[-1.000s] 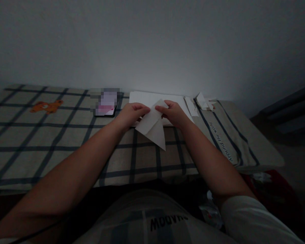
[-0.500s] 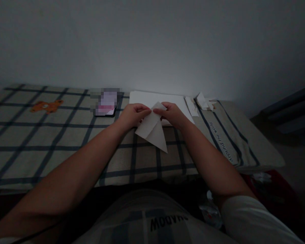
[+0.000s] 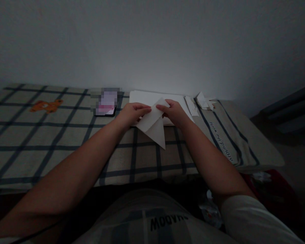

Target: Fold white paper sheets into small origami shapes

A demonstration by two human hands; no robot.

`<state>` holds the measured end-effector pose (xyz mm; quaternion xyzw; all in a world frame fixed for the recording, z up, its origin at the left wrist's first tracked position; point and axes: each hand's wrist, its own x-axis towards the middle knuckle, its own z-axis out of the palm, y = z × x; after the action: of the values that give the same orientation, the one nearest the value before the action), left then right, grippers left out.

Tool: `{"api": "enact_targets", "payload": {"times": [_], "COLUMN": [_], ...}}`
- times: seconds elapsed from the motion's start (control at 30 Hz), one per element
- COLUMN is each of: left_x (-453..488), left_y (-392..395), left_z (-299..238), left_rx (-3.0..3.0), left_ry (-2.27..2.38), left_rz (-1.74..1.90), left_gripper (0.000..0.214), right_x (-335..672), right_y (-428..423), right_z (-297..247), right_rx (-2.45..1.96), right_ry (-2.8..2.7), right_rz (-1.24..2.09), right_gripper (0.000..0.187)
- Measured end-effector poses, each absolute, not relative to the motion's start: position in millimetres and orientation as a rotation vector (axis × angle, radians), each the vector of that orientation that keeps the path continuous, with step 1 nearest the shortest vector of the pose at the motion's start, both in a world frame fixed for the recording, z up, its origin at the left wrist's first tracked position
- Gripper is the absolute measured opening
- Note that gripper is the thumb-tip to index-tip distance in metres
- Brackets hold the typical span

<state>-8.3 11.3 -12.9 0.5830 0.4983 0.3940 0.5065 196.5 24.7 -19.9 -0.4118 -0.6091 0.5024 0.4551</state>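
Note:
A folded sheet of white paper [image 3: 154, 127] is held up between both hands, one pointed corner hanging down toward me. My left hand [image 3: 132, 114] pinches its left side between thumb and fingers. On the upper right, my right hand [image 3: 173, 111] grips the paper with the thumb on top; its fingertips behind the sheet are hidden. Just beyond and partly under the hands lies a stack of white paper [image 3: 152, 96] on the table.
A checked cloth [image 3: 73, 139] covers the table against the wall. A phone [image 3: 108, 103] lies left of the stack, and an orange bear figure [image 3: 47, 106] farther left. Folded paper pieces [image 3: 203, 101] sit at the right. A red container [image 3: 282, 193] stands below the right edge.
The folded paper has turned slightly and its hanging corner has shifted a little up and left. My right thumb has slid slightly right along its edge.

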Motion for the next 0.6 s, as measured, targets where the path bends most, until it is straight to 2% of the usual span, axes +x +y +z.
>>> {"api": "enact_targets", "payload": {"times": [0.2, 0.37, 0.6], "left_x": [-8.6, -8.1, -12.1], "left_y": [13.3, 12.9, 19.2], "left_z": [-9.5, -8.4, -15.3], "left_rx": [1.353, 1.309, 1.184], "left_ry": [1.12, 1.163, 1.14], "left_rz": [0.891, 1.006, 1.168], "left_gripper": [0.031, 0.028, 0.03], "right_x": [201.0, 200.5, 204.7], "right_y": [33.4, 33.1, 34.0], "right_z": [-21.3, -18.8, -19.3], "right_rx": [-1.03, -1.037, -1.036], "right_ry": [-1.246, -1.162, -1.141], "right_rz": [1.206, 1.229, 1.402], "right_gripper": [0.039, 0.044, 0.036]}}
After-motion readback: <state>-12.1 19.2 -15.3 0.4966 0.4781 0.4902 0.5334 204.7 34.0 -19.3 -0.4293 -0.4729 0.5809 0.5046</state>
